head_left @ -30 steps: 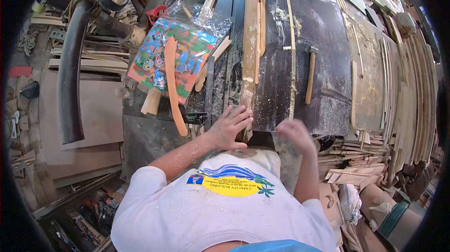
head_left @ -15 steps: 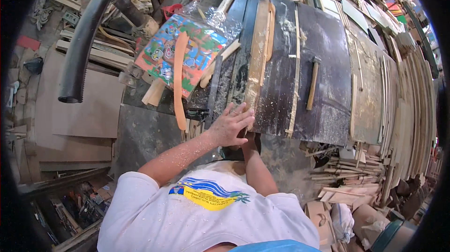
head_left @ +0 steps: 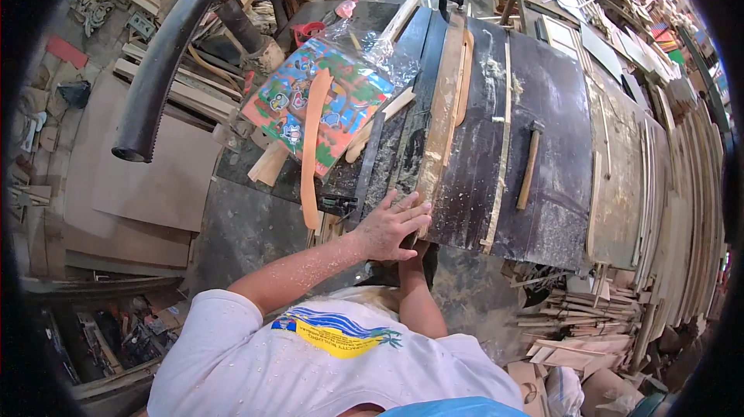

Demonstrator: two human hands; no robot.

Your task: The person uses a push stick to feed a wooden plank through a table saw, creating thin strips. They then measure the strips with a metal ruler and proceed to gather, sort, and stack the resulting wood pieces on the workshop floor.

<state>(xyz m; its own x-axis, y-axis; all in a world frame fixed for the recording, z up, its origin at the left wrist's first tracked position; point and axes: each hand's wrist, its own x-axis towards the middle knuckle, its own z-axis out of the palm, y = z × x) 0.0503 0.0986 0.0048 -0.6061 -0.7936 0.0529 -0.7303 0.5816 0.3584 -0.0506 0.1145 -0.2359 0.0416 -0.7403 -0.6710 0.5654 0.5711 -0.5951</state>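
Observation:
My left hand [head_left: 390, 227] lies palm down over the near end of a long wooden plank [head_left: 443, 99], fingers stretched and spread, with sawdust on hand and forearm. Below it, my right forearm [head_left: 418, 293] reaches up toward the same plank end. My right hand is mostly hidden under the left hand and the plank, so its fingers do not show. A black clamp [head_left: 452, 2] sits at the plank's far end. Close against the plank's right side lies a thin, light brown wooden piece [head_left: 465, 80] with a rounded end.
Left of the plank, a curved orange-brown wooden piece [head_left: 313, 146] rests across a colourful printed package [head_left: 271, 103]. A hammer [head_left: 530, 169] lies on the dark bench top [head_left: 554, 215]. A thick black hose [head_left: 167, 68] hangs at upper left. Stacked boards [head_left: 694, 184] stand at right.
My view has shifted, so the bench and its things appear lower and farther right. My left hand stays at the plank's near end, its fingers slightly more spread.

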